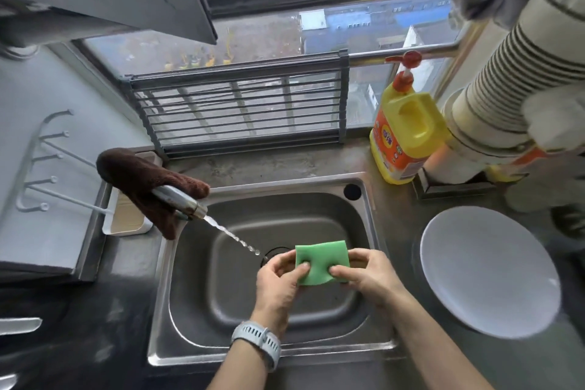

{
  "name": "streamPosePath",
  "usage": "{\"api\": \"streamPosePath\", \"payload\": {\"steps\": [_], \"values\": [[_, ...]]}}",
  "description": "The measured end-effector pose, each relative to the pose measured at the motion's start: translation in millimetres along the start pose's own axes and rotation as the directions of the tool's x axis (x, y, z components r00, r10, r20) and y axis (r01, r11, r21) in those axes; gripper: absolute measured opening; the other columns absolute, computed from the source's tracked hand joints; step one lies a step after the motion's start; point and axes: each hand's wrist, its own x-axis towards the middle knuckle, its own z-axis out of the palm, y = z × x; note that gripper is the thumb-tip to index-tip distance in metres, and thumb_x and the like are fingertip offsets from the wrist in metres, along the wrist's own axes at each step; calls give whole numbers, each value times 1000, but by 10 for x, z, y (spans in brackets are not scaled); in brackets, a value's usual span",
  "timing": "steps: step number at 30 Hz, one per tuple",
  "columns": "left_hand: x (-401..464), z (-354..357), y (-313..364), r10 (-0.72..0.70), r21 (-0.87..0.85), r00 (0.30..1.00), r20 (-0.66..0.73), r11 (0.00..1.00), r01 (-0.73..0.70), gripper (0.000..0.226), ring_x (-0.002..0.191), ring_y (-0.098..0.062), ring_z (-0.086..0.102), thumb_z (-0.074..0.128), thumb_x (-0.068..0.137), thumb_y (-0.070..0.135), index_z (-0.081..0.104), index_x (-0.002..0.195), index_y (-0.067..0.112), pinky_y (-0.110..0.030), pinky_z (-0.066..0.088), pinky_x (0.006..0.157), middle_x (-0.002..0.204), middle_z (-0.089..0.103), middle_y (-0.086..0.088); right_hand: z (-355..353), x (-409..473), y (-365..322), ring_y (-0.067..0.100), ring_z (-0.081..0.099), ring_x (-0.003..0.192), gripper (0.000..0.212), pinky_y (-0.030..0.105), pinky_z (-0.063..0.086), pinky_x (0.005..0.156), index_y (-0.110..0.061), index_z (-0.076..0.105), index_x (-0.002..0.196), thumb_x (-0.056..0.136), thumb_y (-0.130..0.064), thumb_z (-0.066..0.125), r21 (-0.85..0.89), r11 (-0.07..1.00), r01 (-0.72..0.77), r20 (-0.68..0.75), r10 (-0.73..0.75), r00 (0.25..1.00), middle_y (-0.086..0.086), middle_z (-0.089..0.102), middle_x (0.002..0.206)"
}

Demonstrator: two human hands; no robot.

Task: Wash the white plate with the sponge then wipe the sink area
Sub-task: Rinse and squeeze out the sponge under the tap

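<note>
grey countertop (133, 266) runs around a steel sink (370, 218) under a window, and water streams from the tap (179, 198) down toward the drain. over the basin both hands hold a green sponge (321, 261): the left hand (278, 279) pinches its left edge, thumb pressed into the face, and the right hand (367, 275) grips the right edge the same way, so the sponge bends a little between them. it sits just right of the falling water. on the counter right of the sink lies the white plate (487, 272), well apart from the hands. a brown cloth (142, 180) is draped over the tap. a yellow soap bottle (405, 133) with a red pump stands behind the sink, beside a striped duct (506, 85).
</note>
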Motion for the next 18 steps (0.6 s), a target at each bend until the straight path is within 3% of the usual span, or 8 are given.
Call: {"api": "streamPosePath", "payload": {"steps": [2, 4, 7, 13, 18], "values": [[14, 22, -31, 91, 78, 995, -46, 993, -87, 26, 88, -25, 72, 71, 85, -9, 69, 104, 9, -32, 62, 68, 99, 76, -19, 0, 31, 29, 25, 76, 84, 31, 31, 59, 65, 2, 73, 101, 73, 2, 84, -27, 999, 42, -50, -43, 998, 15, 78, 89], [21, 58, -100, 88, 125, 991, -101, 989, -75, 24, 92, -31, 73, 72, 85, -9, 70, 98, 11, -42, 63, 75, 94, 76, -17, 50, 19, 55, 22, 75, 78, 34, 38, 62, 68, -1, 73, 100, 70, -3, 87, -70, 997, 19, -99, -26, 995, 12, 78, 84], [22, 123, -152, 91, 99, 985, -145, 992, -77, 18, 98, -35, 74, 74, 86, -1, 72, 98, 12, -56, 59, 90, 98, 77, -15, 123, -43, 82, 8, 74, 77, 37, 37, 63, 74, -26, 70, 95, 64, -27, 90, -179, 982, 63, -193, -98, 976, -6, 77, 82], [65, 288, 85, 135, 126, 984, -115, 985, -120, 21, 98, -24, 75, 76, 88, 19, 73, 108, 12, -44, 60, 91, 100, 79, -6, 0, -50, -135, 6, 70, 92, 39, 34, 60, 87, -21, 70, 117, 80, -26, 82, -185, 971, 149, -237, -191, 953, -7, 75, 102], [163, 451, 348, 255, 240, 959, -126, 946, -220, 12, 92, -10, 75, 78, 86, 21, 75, 98, 23, -40, 60, 92, 94, 79, 4, -58, 32, -403, 0, 67, 91, 32, 27, 57, 88, -25, 66, 115, 86, -19, 77, -169, 963, 211, -304, -255, 918, -11, 72, 100]]}}
